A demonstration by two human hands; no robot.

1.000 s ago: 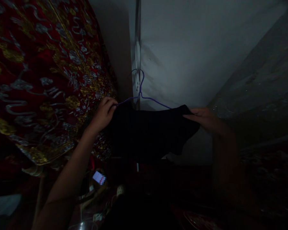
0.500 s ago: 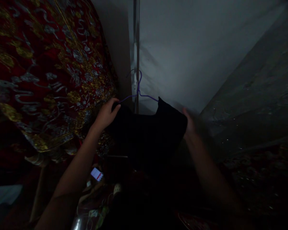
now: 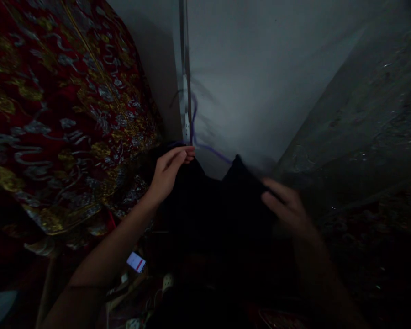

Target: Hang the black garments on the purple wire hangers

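Observation:
A black garment [image 3: 212, 208] hangs on a thin purple wire hanger [image 3: 205, 148] in front of a pale wall. My left hand [image 3: 167, 171] pinches the garment's left shoulder near the hanger's arm, fingers closed on the cloth. My right hand [image 3: 284, 205] is blurred by motion at the garment's right shoulder, with fingers curled over the dark fabric. The hanger's hook [image 3: 192, 109] is smeared and sits beside a vertical strip in the wall's corner.
A red cloth with gold and silver embroidery [image 3: 61, 109] fills the left side. A grey dim surface [image 3: 363, 137] slopes at the right. Below lie a lit phone screen [image 3: 136, 262], cables and small clutter in the dark.
The garment and hanger have dropped lower and tilted. My left hand moved right along the shoulder. My right hand came down and over the right shoulder.

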